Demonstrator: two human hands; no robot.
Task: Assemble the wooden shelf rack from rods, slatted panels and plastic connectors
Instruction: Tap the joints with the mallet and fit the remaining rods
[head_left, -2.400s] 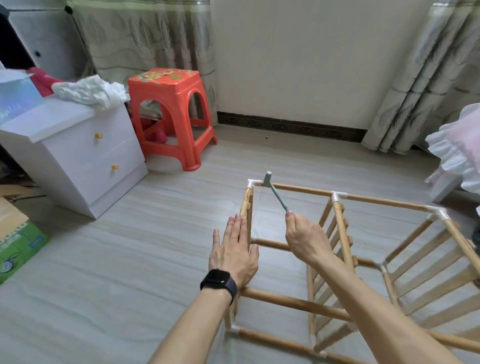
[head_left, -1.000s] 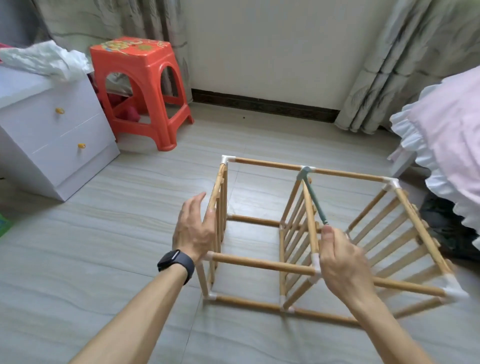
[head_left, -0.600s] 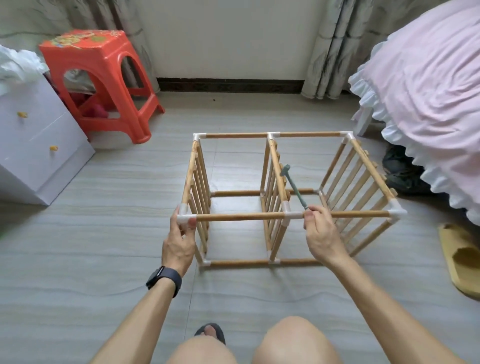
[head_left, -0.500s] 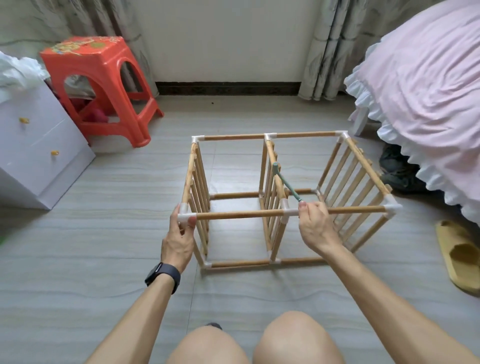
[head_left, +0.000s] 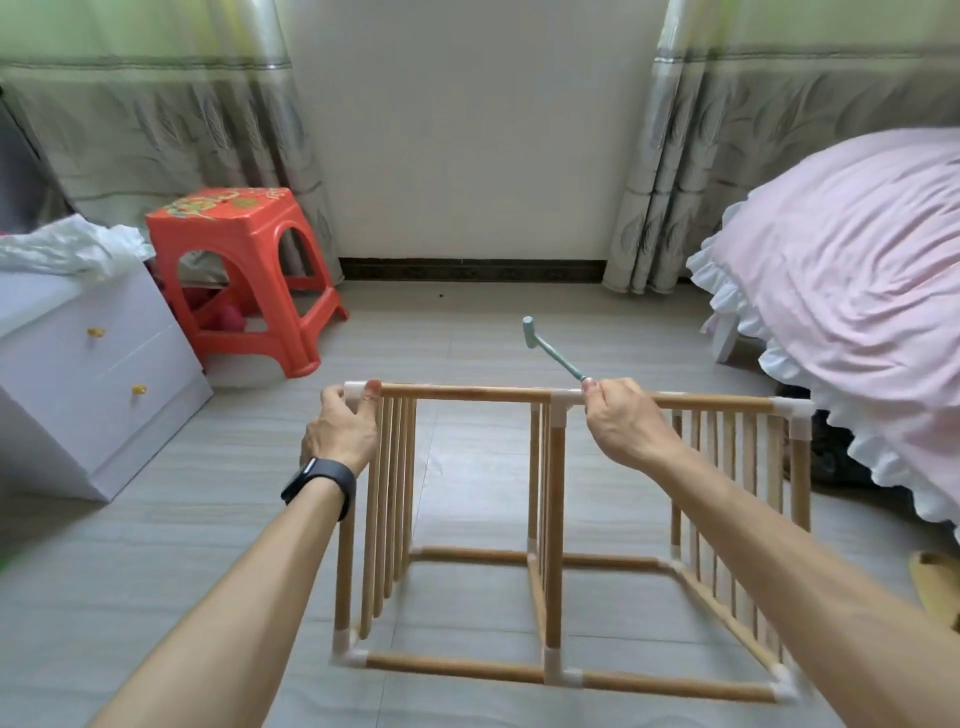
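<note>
A red plastic stool (head_left: 234, 249) is standing on the grey tiled floor (head_left: 156, 545) beside a white drawer cabinet (head_left: 104, 395), where crumpled white cloth (head_left: 67, 247) is lying on top. Patterned curtains (head_left: 156, 114) are hanging behind. A pink ruffled bed (head_left: 841, 291) is filling the right side, with a tan slipper (head_left: 935, 582) lying near it.

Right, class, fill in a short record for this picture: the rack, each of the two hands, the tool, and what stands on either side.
rack: upright on the floor, joined at every corner in view
left hand: grips the top left connector
right hand: holds the hammer by its handle end
hammer: small, green, head raised clear of the rack
left of rack: red stool, white cabinet
right of rack: pink bed
</note>
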